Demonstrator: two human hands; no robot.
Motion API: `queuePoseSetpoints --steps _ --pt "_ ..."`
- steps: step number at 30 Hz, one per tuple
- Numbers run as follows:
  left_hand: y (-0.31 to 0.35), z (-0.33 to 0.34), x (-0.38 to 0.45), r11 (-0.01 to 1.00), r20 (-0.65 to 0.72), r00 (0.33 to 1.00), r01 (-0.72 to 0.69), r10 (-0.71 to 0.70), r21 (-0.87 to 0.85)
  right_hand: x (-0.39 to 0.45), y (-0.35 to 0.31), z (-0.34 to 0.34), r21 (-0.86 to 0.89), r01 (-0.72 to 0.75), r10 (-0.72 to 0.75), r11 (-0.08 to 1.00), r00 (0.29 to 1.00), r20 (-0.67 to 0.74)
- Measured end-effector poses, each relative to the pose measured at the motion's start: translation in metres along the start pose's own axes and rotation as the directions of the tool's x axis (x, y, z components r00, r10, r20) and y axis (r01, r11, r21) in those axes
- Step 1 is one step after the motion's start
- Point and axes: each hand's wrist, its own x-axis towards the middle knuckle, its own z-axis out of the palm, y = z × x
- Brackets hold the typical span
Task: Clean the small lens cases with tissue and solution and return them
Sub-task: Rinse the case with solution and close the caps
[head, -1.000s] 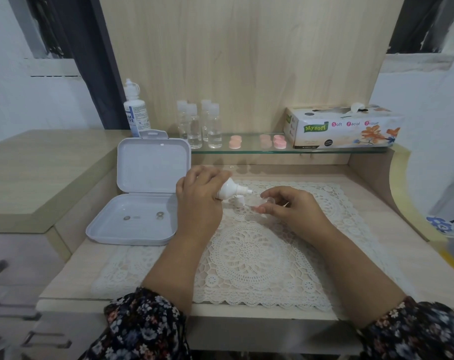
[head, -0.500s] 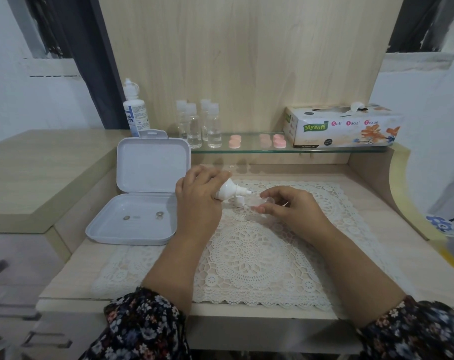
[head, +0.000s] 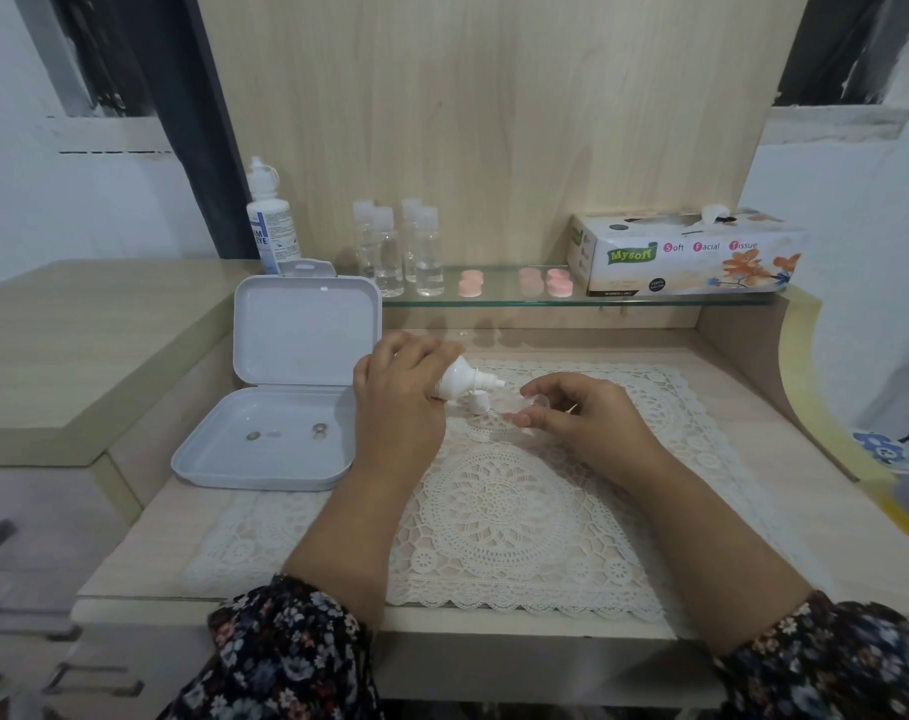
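Note:
My left hand [head: 397, 394] grips a small white solution bottle [head: 462, 383], tipped sideways with its nozzle pointing right. Its white cap [head: 478, 404] lies on the lace mat just below the nozzle. My right hand [head: 582, 415] pinches a small clear lens case [head: 520, 405] between thumb and fingers, right next to the nozzle tip. Several pink lens cases [head: 470, 284] sit on the glass shelf [head: 499, 299]. A tissue box [head: 686, 254] stands at the shelf's right end.
An open white plastic box [head: 265, 439] lies left of my hands, its lid upright. Several clear small bottles [head: 405, 252] and a larger solution bottle [head: 270, 223] stand at the back left. A lace mat [head: 494, 501] covers the desk.
Both hands hold nearly the same pose. My right hand has shifted the clear case slightly closer to the nozzle.

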Motion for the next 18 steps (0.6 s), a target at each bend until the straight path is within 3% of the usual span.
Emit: queuePoseSetpoints --steps 18 --pt "-0.0016 0.0010 0.0002 0.999 0.007 1.000 0.011 -0.011 -0.049 0.0003 -0.0004 0.0004 -0.021 -0.008 0.008 1.000 1.000 0.005"
